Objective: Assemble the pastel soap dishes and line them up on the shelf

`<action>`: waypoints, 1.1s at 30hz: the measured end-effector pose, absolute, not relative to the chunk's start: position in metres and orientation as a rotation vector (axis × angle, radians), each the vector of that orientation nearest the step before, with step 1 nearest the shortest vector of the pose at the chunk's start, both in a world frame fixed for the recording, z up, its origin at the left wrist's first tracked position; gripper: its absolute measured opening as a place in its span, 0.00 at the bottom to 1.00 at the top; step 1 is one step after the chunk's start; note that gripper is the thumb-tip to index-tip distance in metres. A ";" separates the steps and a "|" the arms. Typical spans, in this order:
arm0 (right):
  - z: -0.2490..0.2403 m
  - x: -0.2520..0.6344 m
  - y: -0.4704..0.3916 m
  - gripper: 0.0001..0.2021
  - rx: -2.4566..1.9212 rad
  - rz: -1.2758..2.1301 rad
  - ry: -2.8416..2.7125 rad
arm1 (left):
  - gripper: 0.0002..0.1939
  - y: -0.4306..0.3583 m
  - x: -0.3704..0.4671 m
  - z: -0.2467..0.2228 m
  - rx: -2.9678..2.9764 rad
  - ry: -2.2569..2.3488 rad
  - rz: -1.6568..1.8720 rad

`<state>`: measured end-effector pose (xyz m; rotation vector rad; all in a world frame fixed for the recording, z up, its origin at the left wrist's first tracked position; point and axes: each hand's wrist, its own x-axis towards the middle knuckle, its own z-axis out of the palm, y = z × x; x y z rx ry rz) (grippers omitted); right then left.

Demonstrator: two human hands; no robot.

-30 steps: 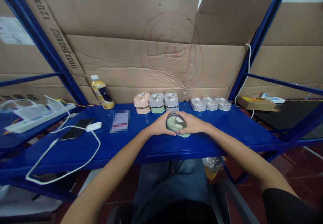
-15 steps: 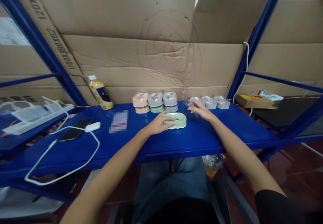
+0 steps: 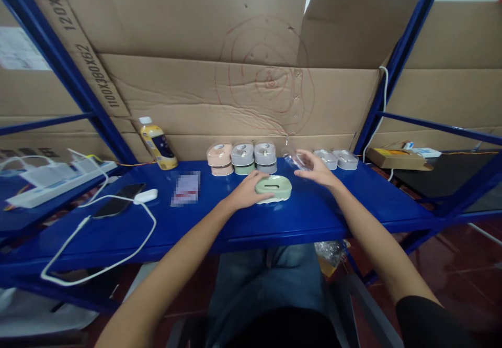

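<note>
A pale green oval box (image 3: 279,184) with a dark slot in its top rests on the blue table. My left hand (image 3: 251,190) grips it by its left end, thumb in front and fingers behind. Just above the table to the right, my right hand (image 3: 316,169) is closed on a clear plastic cover (image 3: 293,160), tilted and apart from the green box. Behind the hands stand stacked lidded boxes: a peach stack (image 3: 220,158), a grey-over-green stack (image 3: 243,157) and a grey stack (image 3: 265,156). More grey boxes (image 3: 345,159) sit right of my right hand, which partly hides that row.
The blue table (image 3: 219,217) carries a yellow-labelled bottle (image 3: 159,144), a blurred-out packet (image 3: 185,188), a phone (image 3: 117,201) and a looping white cable (image 3: 151,233) at left. A cardboard wall (image 3: 176,86) rises behind. An open carton (image 3: 400,158) lies at far right.
My right hand has turned the clear cover and shifted slightly right. My left thumb has slid down off the top of the green box, so its slot now shows whole.
</note>
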<state>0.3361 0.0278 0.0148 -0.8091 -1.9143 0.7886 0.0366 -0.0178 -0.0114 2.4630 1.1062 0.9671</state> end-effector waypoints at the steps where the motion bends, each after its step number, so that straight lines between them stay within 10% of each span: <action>1: 0.016 0.334 0.025 0.44 -0.796 0.778 -2.005 | 0.38 -0.019 0.039 -0.013 2.454 1.118 0.943; 11: 0.013 0.294 0.020 0.45 -0.698 0.530 -2.511 | 0.72 -0.008 0.042 -0.034 2.272 1.095 0.986; 33: -0.008 0.285 0.001 0.44 -0.926 0.301 -2.455 | 0.56 -0.012 0.021 -0.012 2.417 1.003 0.761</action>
